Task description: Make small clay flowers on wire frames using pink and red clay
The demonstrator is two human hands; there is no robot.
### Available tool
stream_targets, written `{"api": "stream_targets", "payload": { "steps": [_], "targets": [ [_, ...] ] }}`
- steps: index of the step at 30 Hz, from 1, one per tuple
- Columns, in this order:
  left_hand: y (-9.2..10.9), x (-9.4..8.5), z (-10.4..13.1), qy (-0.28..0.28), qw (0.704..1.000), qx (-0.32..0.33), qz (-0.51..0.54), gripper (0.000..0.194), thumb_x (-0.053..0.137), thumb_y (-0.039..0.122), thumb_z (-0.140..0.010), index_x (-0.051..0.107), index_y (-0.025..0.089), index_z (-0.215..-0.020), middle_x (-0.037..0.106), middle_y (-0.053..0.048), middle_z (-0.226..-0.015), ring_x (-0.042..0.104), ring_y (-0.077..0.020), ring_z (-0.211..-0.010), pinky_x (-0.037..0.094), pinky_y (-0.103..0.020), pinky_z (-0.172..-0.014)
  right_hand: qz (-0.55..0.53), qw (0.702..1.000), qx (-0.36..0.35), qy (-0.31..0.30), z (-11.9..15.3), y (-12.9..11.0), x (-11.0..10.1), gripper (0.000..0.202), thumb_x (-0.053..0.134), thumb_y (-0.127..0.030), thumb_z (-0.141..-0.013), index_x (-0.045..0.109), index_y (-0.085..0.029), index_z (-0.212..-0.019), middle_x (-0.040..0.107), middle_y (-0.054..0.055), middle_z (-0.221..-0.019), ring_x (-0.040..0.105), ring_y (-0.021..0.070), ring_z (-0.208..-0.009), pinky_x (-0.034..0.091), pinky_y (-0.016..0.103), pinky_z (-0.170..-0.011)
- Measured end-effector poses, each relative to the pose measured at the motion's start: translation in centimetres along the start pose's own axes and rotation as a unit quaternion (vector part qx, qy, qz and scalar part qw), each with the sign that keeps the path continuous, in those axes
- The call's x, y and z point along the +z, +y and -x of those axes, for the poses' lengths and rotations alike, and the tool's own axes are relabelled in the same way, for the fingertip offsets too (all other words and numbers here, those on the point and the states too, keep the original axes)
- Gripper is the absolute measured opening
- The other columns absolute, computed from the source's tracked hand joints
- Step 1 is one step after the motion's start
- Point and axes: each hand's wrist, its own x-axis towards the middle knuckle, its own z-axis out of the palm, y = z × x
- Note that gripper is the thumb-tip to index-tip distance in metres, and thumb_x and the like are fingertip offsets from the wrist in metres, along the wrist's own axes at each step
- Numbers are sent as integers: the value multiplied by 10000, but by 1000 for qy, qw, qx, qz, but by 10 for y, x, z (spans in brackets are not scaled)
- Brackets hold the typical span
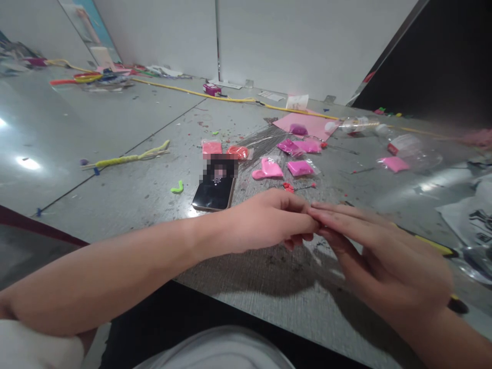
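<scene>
Small, lumpy red piece; just beyond left fingers

No text legible: phone screen print too small; white bag marks and bottle label unreadable.

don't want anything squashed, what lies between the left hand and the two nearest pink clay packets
Head view: a small red clay piece and a thin wire tipped with a reddish ball.
</scene>
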Motion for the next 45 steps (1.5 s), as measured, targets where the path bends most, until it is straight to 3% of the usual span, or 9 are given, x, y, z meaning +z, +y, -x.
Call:
{"api": "stream_targets", "payload": {
  "steps": [6,9,13,18,25,32,36,40,45],
  "targets": [
    [2,-3,1,-11,1000,-1,-23,155,625,221,-922,652,140,-793,547,23,-718,534,-95,-678,477,-250,-689,-44,991,125,-29,3,4,3,203,670,-264,-980,754,-304,-1160,799,36,-1161,776,216,-1054,659,378,-911],
    [2,-4,0,-14,1000,-4,-16,168,633,247,-930,652,137,-804,545,24,-724,530,-94,-680,467,-250,-684,-43,993,112,-20,3,2,1,249,657,-251,-980,738,-304,-1210,800,41,-1149,779,224,-1020,655,400,-904],
    [-1,-5,0,-20,999,7,-32,186,626,258,-940,650,146,-794,531,22,-715,512,-99,-674,454,-250,-672,-48,995,86,13,0,-3,-1,385,584,-125,-971,704,-321,-1280,805,27,-1058,788,204,-845,670,374,-759],
    [-3,-5,0,-26,998,9,-50,197,603,270,-952,640,156,-796,527,22,-717,507,-101,-680,457,-246,-669,-36,993,108,13,2,-2,2,321,614,-154,-973,720,-324,-1225,800,18,-1042,769,182,-792,643,328,-664],
    [-1,-6,-1,-13,999,-2,-51,140,637,224,-900,645,156,-778,557,27,-724,521,-92,-673,456,-245,-672,-76,986,150,21,9,-2,7,277,658,-195,-984,738,-329,-1213,784,-3,-1104,754,142,-832,622,282,-685],
    [0,-6,0,-10,998,7,-67,138,654,243,-889,653,164,-776,552,35,-678,532,-94,-657,427,-234,-637,-135,979,147,42,11,-1,12,376,720,-135,-935,719,-349,-1244,774,2,-1141,747,191,-1023,618,369,-881],
    [-2,-8,-1,-10,997,14,-80,86,679,244,-878,698,165,-850,573,30,-696,549,-97,-658,433,-226,-608,-153,977,142,44,11,1,12,410,725,-97,-921,698,-335,-1254,756,-1,-1121,721,174,-1012,598,345,-832],
    [-5,-9,-2,-13,991,63,-116,152,681,294,-911,693,148,-871,602,10,-738,549,-98,-660,445,-233,-597,-168,974,144,48,9,1,10,424,761,-109,-895,700,-336,-1247,734,-5,-1120,699,161,-960,597,308,-712],
    [-7,-6,0,35,956,167,-237,171,625,263,-928,698,136,-842,654,-14,-740,572,-111,-662,437,-236,-584,-181,965,175,75,8,0,11,375,803,-160,-874,728,-352,-1188,722,-10,-1122,693,169,-997,617,292,-727]
  ]
}}
